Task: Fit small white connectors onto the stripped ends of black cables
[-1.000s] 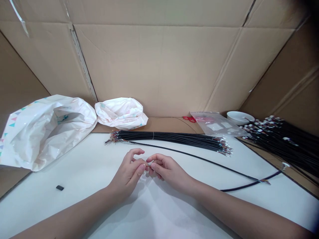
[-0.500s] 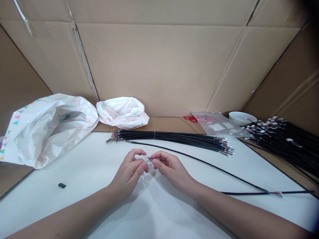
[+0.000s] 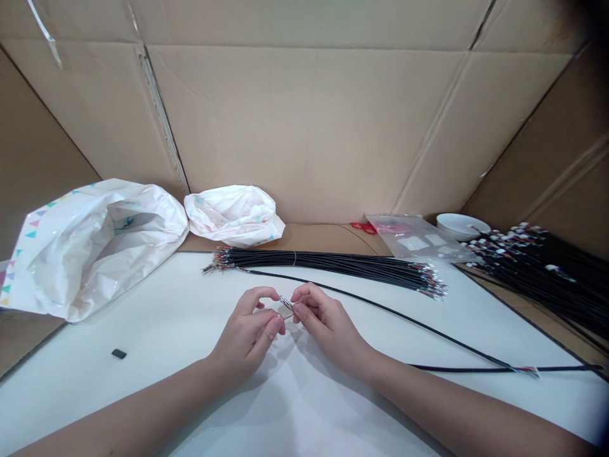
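Right hand point(image 3: 333, 329) has edged from left hand point(image 3: 245, 333), their fingers point(image 3: 271, 329) pinching wires point(image 3: 286, 303) over white tabletop point(image 3: 176, 304), cardboard point(image 3: 309, 127) behind.

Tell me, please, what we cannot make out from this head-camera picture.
All in the head view:
- Wires at the right hand: too small to count.
- Lower black cable: partly hidden by the right forearm.
- Cable pile: cut off by the right edge.

Here's the left hand point(image 3: 250, 333), bare and slim-fingered, and behind it the left forearm point(image 3: 147, 403), bare as well, one tiny dark speck point(image 3: 111, 453) low down. Over to the right hand point(image 3: 330, 324), bare too, slender, its bare right forearm point(image 3: 457, 400) broadening steadily.
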